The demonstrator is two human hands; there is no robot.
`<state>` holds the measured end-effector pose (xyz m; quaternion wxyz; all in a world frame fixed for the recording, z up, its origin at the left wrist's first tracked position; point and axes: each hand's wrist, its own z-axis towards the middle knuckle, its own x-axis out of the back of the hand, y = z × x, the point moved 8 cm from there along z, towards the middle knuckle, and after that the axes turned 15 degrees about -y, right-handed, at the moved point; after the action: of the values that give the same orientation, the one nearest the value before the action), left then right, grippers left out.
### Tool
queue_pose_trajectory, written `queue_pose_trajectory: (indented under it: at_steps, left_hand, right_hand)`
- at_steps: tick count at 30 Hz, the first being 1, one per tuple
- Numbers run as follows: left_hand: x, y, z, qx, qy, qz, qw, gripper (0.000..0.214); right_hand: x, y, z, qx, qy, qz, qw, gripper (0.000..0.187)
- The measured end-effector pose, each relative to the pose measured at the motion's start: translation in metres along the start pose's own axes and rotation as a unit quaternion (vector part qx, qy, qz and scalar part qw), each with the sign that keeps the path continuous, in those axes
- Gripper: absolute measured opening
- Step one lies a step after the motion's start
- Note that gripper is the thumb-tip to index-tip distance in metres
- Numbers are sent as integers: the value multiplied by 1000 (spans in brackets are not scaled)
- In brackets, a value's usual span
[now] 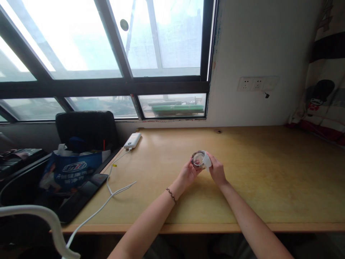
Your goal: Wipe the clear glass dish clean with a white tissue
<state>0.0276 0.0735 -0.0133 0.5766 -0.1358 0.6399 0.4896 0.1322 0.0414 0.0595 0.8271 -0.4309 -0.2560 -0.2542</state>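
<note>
Inside table edges [205,228], left hand [187,173] holds round object [198,160], right hand [217,172] perhaps tissue [207,161].

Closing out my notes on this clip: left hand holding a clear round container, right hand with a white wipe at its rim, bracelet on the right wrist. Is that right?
Not quite: the head view shows the bracelet on the left wrist. The left hand does hold the container, the right hand the wipe.

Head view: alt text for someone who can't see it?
Left hand holds a round, see-through container; right hand holds a white piece, perhaps tissue, at its rim, over a wooden table. A white device with a cable lies near the table's left edge; a window is beyond.
</note>
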Motion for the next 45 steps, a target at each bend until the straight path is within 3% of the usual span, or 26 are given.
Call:
queue_pose_trajectory:
  at_steps: [3, 6, 9, 11, 14, 17, 20, 23, 30, 36, 41, 45]
  left_hand:
    - [2, 9, 2, -31, 3, -48, 998, 20]
    - [11, 17, 2, -52, 34, -62, 996, 14]
    - [23, 22, -1, -64, 81, -35, 994, 5]
    - [27, 23, -2, -65, 97, -16, 993, 3]
    - [24, 22, -3, -68, 75, -4, 995, 4]
    - [18, 21, -2, -79, 42, -1, 996, 8]
    - [17, 18, -2, -72, 31, -7, 997, 17]
    - [17, 15, 1, -51, 9, -22, 998, 28]
    - [22, 21, 0, -65, 28, -44, 997, 17]
    - [13, 14, -4, -52, 47, 55, 996, 24]
    - [0, 15, -4, -93, 46, 102, 989, 23]
    - [-7, 19, -6, -119, 41, 177, 976, 10]
  right_hand:
    - [2, 6, 2, -16, 7, 18, 1000, 34]
    - [5, 22, 2, -77, 34, 65, 994, 24]
    - [0, 40, 1, -145, 46, 146, 978, 29]
    - [-7, 41, 0, -155, 30, 188, 969, 34]
    - [-18, 18, 3, -78, -29, 173, 981, 38]
    - [-28, -19, 1, 39, -99, 65, 992, 45]
    - [-42, -43, -4, 113, -173, -35, 978, 46]
    - [-52, -48, -6, 141, -219, -83, 962, 45]
    - [-39, -35, 1, 86, -143, -71, 983, 43]
    - [-48, -51, -7, 143, -190, -62, 969, 40]
    - [-31, -49, -2, 119, -121, -24, 985, 37]
    - [-17, -45, 1, 82, -86, 25, 993, 34]
